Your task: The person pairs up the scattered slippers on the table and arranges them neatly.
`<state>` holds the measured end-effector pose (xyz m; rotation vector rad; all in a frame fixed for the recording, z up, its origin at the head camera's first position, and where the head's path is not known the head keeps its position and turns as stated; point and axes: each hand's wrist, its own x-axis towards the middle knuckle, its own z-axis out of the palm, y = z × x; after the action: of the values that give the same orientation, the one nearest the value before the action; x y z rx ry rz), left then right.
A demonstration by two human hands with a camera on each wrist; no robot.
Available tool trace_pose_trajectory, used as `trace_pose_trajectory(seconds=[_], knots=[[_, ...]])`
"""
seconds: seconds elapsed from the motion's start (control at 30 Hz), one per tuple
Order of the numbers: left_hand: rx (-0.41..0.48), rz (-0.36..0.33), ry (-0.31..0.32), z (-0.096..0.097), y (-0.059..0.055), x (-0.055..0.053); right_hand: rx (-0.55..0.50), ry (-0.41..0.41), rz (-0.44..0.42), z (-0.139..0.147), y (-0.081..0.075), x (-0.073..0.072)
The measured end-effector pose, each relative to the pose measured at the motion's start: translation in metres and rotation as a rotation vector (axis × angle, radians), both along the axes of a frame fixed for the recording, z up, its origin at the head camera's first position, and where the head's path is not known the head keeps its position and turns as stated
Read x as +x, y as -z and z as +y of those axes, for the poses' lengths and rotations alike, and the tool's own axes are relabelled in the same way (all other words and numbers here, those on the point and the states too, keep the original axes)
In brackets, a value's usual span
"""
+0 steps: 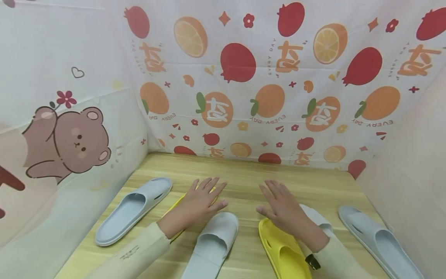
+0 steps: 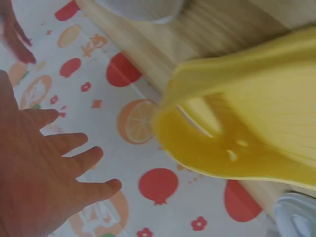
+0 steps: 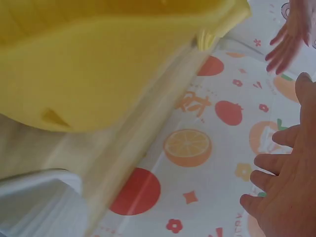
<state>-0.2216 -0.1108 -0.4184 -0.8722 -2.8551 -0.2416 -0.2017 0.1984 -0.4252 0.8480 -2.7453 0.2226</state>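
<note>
My left hand [image 1: 196,205] hovers with spread, straight fingers over a yellow slipper [image 2: 197,148] and hides most of it in the head view. My right hand [image 1: 287,207] is likewise open, palm down, above the toe end of another yellow slipper [image 1: 278,244] and a white slipper [image 1: 316,217] that it partly covers. Nothing is held in either hand. Between the two arms lies a pale grey slipper [image 1: 217,236], its toe pointing away from me.
Blue-grey slippers lie at the outer sides, one on the left [image 1: 134,211] and one on the right [image 1: 378,240]. All lie on a wood-grain board [image 1: 244,174]. A fruit-print cloth [image 1: 240,97] hangs behind it, with a bear-print cloth [image 1: 76,143] at the left.
</note>
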Motion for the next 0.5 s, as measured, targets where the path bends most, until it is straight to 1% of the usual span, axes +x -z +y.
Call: trace_pose_trajectory(seconds=[0.1, 0.2, 0.3, 0.43, 0.5], knots=[[0.011, -0.007, -0.016, -0.006, 0.007, -0.002, -0.002, 0.015, -0.017, 0.002, 0.007, 0.006], [0.029, -0.008, -0.008, -0.01, 0.014, -0.004, 0.01, 0.023, -0.028, 0.005, 0.015, 0.012], [0.016, -0.023, -0.02, -0.014, 0.02, -0.007, 0.018, 0.013, -0.019, 0.006, 0.021, 0.018], [-0.015, -0.012, -0.044, -0.022, 0.03, -0.01, 0.026, 0.004, 0.01, 0.005, 0.028, 0.025], [-0.013, -0.008, -0.042, -0.026, 0.034, -0.012, 0.032, 0.011, 0.015, 0.005, 0.032, 0.029]])
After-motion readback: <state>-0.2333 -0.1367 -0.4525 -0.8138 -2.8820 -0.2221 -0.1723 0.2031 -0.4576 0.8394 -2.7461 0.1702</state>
